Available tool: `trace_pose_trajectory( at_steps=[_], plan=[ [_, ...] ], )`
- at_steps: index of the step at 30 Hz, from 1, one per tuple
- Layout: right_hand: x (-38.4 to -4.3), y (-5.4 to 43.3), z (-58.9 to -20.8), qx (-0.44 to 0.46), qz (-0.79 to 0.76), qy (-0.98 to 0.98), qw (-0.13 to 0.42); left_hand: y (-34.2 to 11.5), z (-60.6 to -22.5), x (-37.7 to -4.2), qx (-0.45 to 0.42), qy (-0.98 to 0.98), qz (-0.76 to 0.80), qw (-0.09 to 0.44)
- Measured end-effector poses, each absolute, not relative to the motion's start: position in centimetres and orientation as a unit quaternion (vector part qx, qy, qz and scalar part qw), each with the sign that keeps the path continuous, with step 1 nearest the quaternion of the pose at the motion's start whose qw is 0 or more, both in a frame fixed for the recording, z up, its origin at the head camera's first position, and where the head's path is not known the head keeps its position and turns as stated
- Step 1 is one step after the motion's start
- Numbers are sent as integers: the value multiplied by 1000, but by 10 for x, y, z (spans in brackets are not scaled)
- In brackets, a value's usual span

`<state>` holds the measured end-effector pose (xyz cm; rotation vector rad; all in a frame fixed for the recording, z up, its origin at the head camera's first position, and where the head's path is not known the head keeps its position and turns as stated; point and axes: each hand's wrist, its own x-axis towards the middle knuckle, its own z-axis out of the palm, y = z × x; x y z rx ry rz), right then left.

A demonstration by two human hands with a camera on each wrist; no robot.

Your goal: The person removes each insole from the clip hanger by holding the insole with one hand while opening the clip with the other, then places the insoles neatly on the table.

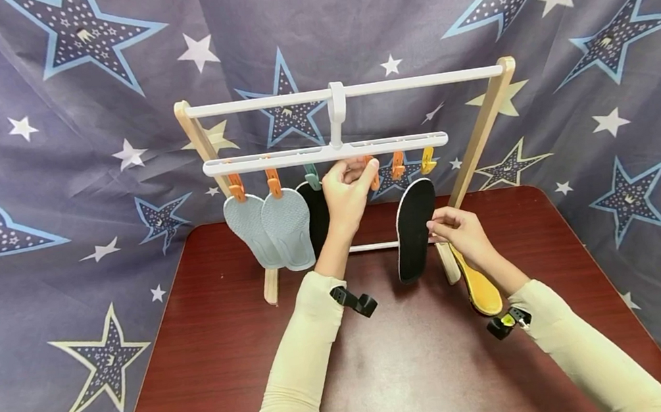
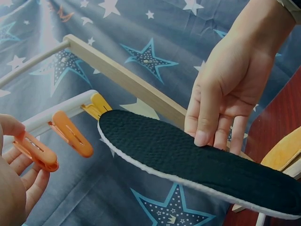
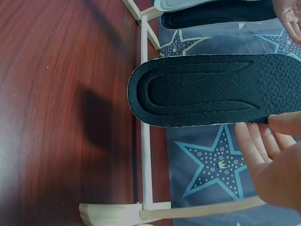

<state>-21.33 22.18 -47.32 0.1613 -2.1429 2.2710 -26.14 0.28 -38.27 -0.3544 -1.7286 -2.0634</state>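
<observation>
In my right hand (image 1: pixel 462 232) a black insole (image 1: pixel 416 233) with a white edge is pinched by its side, upright in the air. Its top lies just below the hanger's right-hand clips in the head view. My left hand (image 1: pixel 349 194) pinches an orange clip (image 2: pixel 37 151) on the white hanger (image 1: pixel 276 160); nothing shows between that clip's jaws. Beside it hang another orange clip (image 1: pixel 398 165) and a yellow clip (image 1: pixel 427 161). Left of my left hand, two light grey insoles (image 1: pixel 287 228) hang from orange clips, and a second black insole (image 1: pixel 317 211) from a green clip (image 1: pixel 311 177).
A wooden rack (image 1: pixel 481 128) with a white top bar (image 1: pixel 414 81) carries the hanger. On the red-brown table (image 1: pixel 411 373), a yellow insole (image 1: pixel 482 287) lies by the rack's right foot, partly behind my right hand. A star-patterned cloth (image 1: pixel 129 269) hangs behind.
</observation>
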Motion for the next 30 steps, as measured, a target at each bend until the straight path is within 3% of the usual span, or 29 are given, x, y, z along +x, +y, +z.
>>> trace_pose_trajectory(
  at_steps=[30],
  plan=[
    [-202, 286, -487, 15, 727, -685, 42, 3, -385, -264, -120, -625, -741, 214]
  ],
)
